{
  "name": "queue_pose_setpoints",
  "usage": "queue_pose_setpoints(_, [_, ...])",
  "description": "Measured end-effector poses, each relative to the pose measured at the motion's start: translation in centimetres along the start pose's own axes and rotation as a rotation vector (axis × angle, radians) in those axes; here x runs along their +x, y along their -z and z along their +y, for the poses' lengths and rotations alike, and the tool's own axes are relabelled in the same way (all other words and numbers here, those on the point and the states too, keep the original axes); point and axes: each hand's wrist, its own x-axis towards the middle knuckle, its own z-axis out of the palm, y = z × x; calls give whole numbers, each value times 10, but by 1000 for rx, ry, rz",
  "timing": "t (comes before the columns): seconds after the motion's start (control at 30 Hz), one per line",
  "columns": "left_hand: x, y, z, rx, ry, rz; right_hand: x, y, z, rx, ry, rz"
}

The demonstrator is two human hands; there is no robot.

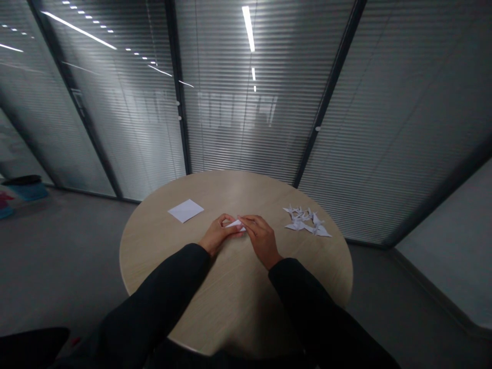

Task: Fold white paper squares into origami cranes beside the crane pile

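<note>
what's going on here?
A person in black sleeves stands or sits at a round light-wood table. Their left hand and right hand hold a narrow white folded paper piece between them. A flat square white paper sheet lies on the table to the left, and a loose cluster of small white origami cranes lies to the right.

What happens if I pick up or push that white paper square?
The square of white paper looks thin and flat, so it will probably feel light and droop when lifted. Lying on the smooth wooden-looking tabletop, it would likely slide easily when pushed.
</note>
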Motion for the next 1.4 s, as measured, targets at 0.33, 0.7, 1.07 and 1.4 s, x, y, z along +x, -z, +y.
queue_pose_setpoints(0.33, [0,2,-1,72,14,13,2,3,3,-156,118,33])
queue_pose_setpoints(0.7, [1,7,-1,182,-13,-38,7,3,3,136,-46,-8])
queue_pose_setpoints(1.07, [3,9,2,136,12,-22,9,10,11,378,-182,-177])
queue_pose_setpoints(1.4, [1,8,3,27,84,-10,12,13,7,546,-254,-180])
